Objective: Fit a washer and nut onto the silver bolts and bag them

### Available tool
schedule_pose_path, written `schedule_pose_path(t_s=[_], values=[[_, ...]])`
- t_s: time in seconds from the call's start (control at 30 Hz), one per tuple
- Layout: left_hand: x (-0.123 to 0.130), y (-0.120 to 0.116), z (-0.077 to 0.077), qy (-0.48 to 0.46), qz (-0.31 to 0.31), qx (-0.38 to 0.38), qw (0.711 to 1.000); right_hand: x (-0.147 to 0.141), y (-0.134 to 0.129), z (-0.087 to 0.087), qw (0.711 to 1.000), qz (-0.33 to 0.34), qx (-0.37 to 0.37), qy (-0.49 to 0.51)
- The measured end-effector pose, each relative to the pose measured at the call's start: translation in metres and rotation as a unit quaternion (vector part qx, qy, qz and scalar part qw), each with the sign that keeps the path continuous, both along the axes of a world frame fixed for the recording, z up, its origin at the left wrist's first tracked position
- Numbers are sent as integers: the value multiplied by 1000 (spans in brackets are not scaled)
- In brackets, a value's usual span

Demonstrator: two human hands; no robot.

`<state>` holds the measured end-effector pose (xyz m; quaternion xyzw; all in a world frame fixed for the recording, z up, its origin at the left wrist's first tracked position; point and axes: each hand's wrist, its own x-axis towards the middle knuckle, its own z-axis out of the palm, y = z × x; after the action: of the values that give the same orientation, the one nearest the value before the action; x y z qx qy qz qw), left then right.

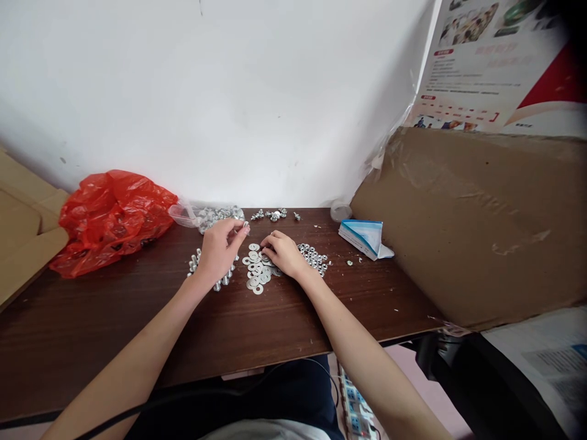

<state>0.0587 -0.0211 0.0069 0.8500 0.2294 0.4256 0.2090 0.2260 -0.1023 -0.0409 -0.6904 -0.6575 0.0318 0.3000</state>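
Note:
My left hand [219, 247] is pinching a small shiny bolt [246, 226] between thumb and fingertips, above the table. Under and beside that hand, several more bolts [225, 280] stand on the wood, partly covered by the hand and wrist. Flat silver washers [258, 275] lie in a loose pile between my hands. My right hand [284, 253] rests at the pile's upper right side, fingers curled down onto the washers; whatever is between its fingertips is too small to make out. Hex nuts [314, 256] are spread just right of my right hand, which hides some of them.
At the back stand a clear plastic tub [183, 215] full of metal parts and several bolt assemblies [275, 215]. A red plastic bag [117, 214] is at left, near a cardboard box [27, 220]. On the right are a round clear container [340, 211], a blue-white packet [364, 237] and a cardboard panel [486, 220].

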Motion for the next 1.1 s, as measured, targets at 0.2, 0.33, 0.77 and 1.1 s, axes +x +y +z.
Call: schedule_pose_path(t_s=[0.2,0.33,0.77,1.1], values=[[0,1,-1,16,-13,31,999,1,-4,6,1000,8,6,5],[0,1,-4,18,-16,52,998,5,-11,14,999,39,8,3],[-1,-1,-10,63,-44,142,987,-2,-9,15,999,31,17,2],[3,-4,-20,58,-42,0,997,-22,-10,18,945,-3,249,213]])
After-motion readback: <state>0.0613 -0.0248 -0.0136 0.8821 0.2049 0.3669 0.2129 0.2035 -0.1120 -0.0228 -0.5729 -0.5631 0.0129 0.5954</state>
